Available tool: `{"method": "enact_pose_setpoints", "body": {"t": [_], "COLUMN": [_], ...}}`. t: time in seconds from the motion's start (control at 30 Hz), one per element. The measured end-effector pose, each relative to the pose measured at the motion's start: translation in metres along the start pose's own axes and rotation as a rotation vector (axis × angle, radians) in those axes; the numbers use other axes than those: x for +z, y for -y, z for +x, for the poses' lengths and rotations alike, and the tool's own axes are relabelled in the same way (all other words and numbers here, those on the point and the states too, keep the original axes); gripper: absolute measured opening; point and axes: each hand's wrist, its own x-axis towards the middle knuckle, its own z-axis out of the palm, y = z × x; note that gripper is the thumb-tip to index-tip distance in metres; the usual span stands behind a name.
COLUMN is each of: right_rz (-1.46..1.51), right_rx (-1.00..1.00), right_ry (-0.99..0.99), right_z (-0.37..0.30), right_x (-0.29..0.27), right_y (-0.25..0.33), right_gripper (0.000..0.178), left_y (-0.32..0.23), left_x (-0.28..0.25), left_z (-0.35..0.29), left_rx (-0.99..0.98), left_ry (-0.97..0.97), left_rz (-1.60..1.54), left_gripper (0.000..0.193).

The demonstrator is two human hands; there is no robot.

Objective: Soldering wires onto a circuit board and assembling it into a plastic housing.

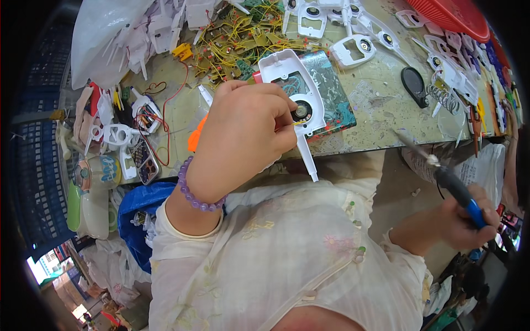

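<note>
My left hand (251, 124) reaches over a white plastic housing (314, 91) with a rectangular opening and a narrow stem. Its thumb and fingers are pinched together beside a small round speaker (301, 111) set in the housing. What lies between the fingertips is hidden; a bit of yellow wire shows by the speaker. Under the housing is a dark, patterned flat block (338, 105) on the table. Off to the right, past the table's front edge, my right hand (469, 223) grips a soldering iron (454, 185) by its blue and black handle, tip pointing up and left.
A heap of small circuit boards with yellow wires (243, 38) covers the back of the worktable (375, 118). More white housings (353, 49) lie at the back right, near a red basket (452, 16). A coiled spring stand (441, 99) sits right. Blue crates (41, 143) stand left.
</note>
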Motion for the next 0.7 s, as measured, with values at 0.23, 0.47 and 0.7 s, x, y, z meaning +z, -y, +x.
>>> {"method": "enact_pose_setpoints", "body": {"t": [0.23, 0.47, 0.7], "right_rz": [0.106, 0.05, -0.058], "right_rx": [0.07, -0.017, 0.012], "right_ry": [0.292, 0.468, 0.521], "right_z": [-0.03, -0.036, -0.034], "right_x": [0.073, 0.083, 0.091], "right_y": [-0.009, -0.019, -0.013], "right_gripper": [0.04, 0.041, 0.039], "left_y": [-0.003, -0.003, -0.002], "left_x": [-0.001, 0.0, 0.001], "left_z": [-0.001, -0.002, -0.002], "left_rx": [-0.017, -0.025, -0.005], "left_ry": [0.008, 0.014, 0.004], "left_rz": [0.033, 0.048, 0.055], "left_gripper": [0.006, 0.006, 0.006]}}
